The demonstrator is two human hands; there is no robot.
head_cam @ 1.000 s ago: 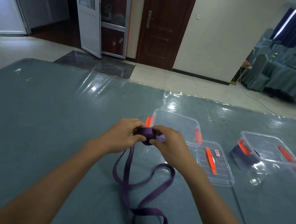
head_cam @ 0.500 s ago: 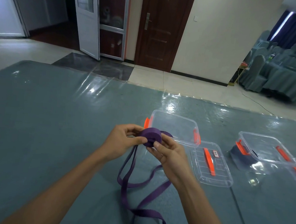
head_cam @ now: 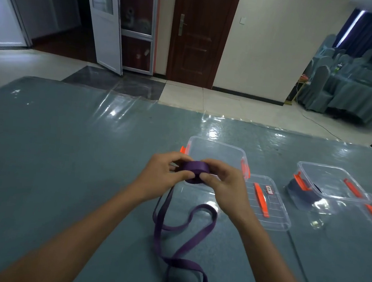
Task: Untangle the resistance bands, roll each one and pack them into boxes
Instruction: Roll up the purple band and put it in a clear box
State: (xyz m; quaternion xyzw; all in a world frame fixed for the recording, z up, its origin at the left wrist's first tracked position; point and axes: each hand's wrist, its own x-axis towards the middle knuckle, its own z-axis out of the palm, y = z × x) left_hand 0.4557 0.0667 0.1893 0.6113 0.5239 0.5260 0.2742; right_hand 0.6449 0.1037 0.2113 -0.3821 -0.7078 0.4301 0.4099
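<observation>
In the head view, the purple band (head_cam: 183,238) is soft, light and springy, so I judge the roll (head_cam: 195,173) will unwind unless pinched across its flat faces. My left hand (head_cam: 163,175) and right hand (head_cam: 225,185) both clamp it above the bench (head_cam: 54,151), wrists bent inward, the tail trailing loose before the open box (head_cam: 215,154).

- The desk (head_cam: 65,152) wears matt grey-blue cloth under a glossy clear plastic sheet (head_cam: 126,110).
- A purple band (head_cam: 183,231), matt and woven-looking, trails across it.
- Beside the band, clear plastic boxes (head_cam: 215,152) carry glossy orange clips (head_cam: 244,169).
</observation>
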